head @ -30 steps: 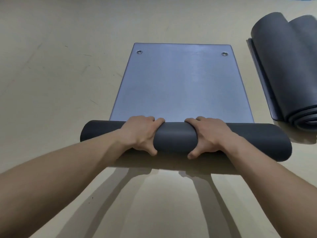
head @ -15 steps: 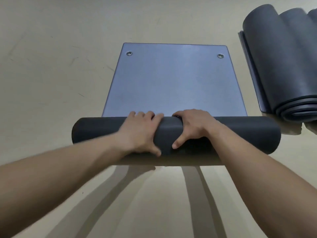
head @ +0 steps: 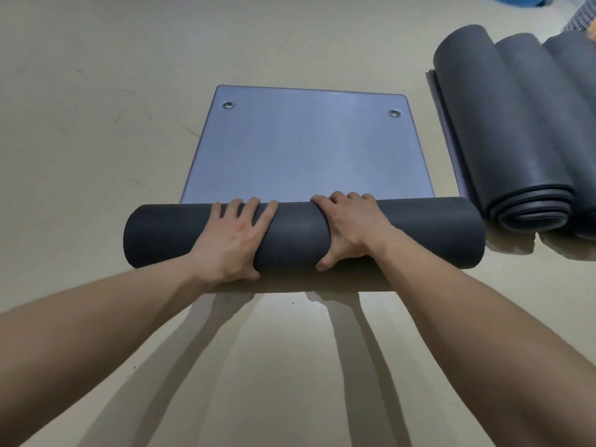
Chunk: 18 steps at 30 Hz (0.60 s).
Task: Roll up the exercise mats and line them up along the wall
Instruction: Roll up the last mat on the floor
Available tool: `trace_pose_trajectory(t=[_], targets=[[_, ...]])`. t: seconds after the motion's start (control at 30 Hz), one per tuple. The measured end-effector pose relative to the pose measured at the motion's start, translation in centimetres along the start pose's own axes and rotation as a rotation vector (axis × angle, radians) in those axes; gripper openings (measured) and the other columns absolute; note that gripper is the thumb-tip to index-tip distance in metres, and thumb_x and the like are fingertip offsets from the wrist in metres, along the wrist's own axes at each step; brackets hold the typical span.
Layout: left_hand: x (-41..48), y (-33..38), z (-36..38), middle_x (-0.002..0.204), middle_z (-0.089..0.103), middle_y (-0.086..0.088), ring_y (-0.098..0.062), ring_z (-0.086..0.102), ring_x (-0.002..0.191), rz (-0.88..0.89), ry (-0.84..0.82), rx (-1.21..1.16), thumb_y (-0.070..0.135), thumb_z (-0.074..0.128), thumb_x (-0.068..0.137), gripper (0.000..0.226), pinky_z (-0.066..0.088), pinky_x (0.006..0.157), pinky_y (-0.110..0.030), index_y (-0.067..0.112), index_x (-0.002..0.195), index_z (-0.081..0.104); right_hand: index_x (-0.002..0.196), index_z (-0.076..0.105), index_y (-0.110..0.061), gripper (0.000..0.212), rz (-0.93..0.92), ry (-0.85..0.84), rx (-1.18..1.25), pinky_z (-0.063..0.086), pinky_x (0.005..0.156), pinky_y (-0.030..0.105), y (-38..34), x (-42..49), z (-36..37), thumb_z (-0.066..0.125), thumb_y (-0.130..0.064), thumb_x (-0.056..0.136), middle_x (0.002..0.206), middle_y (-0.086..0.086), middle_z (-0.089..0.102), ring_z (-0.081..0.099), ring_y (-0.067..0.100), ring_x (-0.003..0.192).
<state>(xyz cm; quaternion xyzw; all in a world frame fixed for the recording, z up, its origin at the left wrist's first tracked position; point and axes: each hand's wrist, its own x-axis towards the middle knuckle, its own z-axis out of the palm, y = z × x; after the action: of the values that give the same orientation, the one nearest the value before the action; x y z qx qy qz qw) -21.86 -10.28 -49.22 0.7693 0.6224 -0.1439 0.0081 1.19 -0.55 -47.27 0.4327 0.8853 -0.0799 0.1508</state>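
Floor (head: 96,156): pale, scuffed, carries everything.

Mat (head: 306,150): grey, partly rolled. The flat part runs straight away from the person, and its far edge lies square across the view.

Rolled mats (head: 503,130): a group to the right, side by side, long axes running away from the person. Their near ends sit just beside the right end of the roll. No wall in view.

Roll (head: 296,233): dark and thick, long axis left to right, at right angles to the flat part. It lies on the floor at the near edge of the flat part.

Left grip (head: 232,240): wrapped on the roll left of centre, fingers spread over the top, thumb low on the near side.

Right grip (head: 348,230): wrapped on the roll right of centre, fingers curled over the far top, thumb tucked beneath on the near side.

Both grips stand close together near the middle, equally near the work.

Grommets (head: 227,105) (head: 394,113): one at each far corner.

Judgement: the unrolled stretch lies directly ahead of both grips, so the roll goes forward, both sides pushing evenly to keep the ends flush.
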Motion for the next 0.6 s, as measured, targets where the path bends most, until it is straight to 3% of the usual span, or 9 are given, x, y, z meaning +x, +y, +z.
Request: trace_pose_trajectory(t=[0.1,0.2,0.3,0.4,0.47,0.6], targets=[[0.8,-0.3,-1.6,0.143,0.044,-0.007,-0.030,0.051,0.117,0.108,-0.038,-0.003,0.076,0.073,0.061,0.123,0.045,0.097,-0.046,0.028,0.155,0.009,0.155,0.026,-0.034,0.128,0.015,-0.107,0.075,0.039,0.106,0.048,0.4,-0.7,-0.4,0.078,-0.085,0.050,0.137,0.002,0.054,0.055,0.029,0.120],[1.5,0.3,-3.0,0.126,0.051,0.001,-0.025,0.055,0.103,0.208,-0.232,-0.068,0.076,0.076,0.059,0.115,0.048,0.081,-0.038,0.035,0.151,0.020,0.159,0.020,-0.035,0.132,0.073,-0.130,0.110,0.022,0.119,0.055,0.1,-4.4,1.1,0.073,-0.087,0.051,0.153,-0.002,0.042,0.042,0.027,0.138],[3.6,0.3,-3.9,0.113,0.058,0.007,-0.023,0.058,0.100,0.247,-0.438,-0.168,0.072,0.084,0.056,0.103,0.052,0.086,-0.041,0.042,0.141,0.033,0.156,0.021,-0.036,0.130,0.102,-0.057,0.063,0.028,0.117,0.050,-1.0,-6.9,2.8,0.061,-0.094,0.047,0.153,-0.005,0.041,0.042,0.024,0.138],[5.4,-0.7,-4.6,0.123,0.061,0.011,-0.023,0.058,0.116,0.167,-0.595,-0.392,0.057,0.095,0.055,0.103,0.045,0.094,-0.039,0.046,0.142,0.041,0.147,0.039,-0.040,0.120,0.115,-0.110,0.197,0.044,0.100,0.043,-0.3,-5.0,1.4,0.064,-0.094,0.043,0.135,-0.009,0.058,0.057,0.021,0.119],[5.8,-1.3,-5.5,0.141,0.055,0.010,-0.023,0.052,0.131,0.124,-0.550,-0.420,0.055,0.095,0.059,0.114,0.042,0.104,-0.037,0.043,0.155,0.033,0.141,0.048,-0.042,0.112,0.112,-0.186,0.307,0.048,0.091,0.039,0.9,-3.1,0.0,0.074,-0.090,0.042,0.126,-0.013,0.063,0.061,0.020,0.113],[2.5,-0.4,-4.5,0.159,0.040,0.002,-0.027,0.045,0.138,0.088,-0.093,-0.213,0.082,0.077,0.061,0.127,0.035,0.113,-0.044,0.033,0.161,0.017,0.133,0.063,-0.037,0.106,0.155,-0.308,0.506,0.051,0.097,0.035,2.6,-0.3,-1.8,0.087,-0.078,0.039,0.117,-0.019,0.067,0.065,0.014,0.110]])
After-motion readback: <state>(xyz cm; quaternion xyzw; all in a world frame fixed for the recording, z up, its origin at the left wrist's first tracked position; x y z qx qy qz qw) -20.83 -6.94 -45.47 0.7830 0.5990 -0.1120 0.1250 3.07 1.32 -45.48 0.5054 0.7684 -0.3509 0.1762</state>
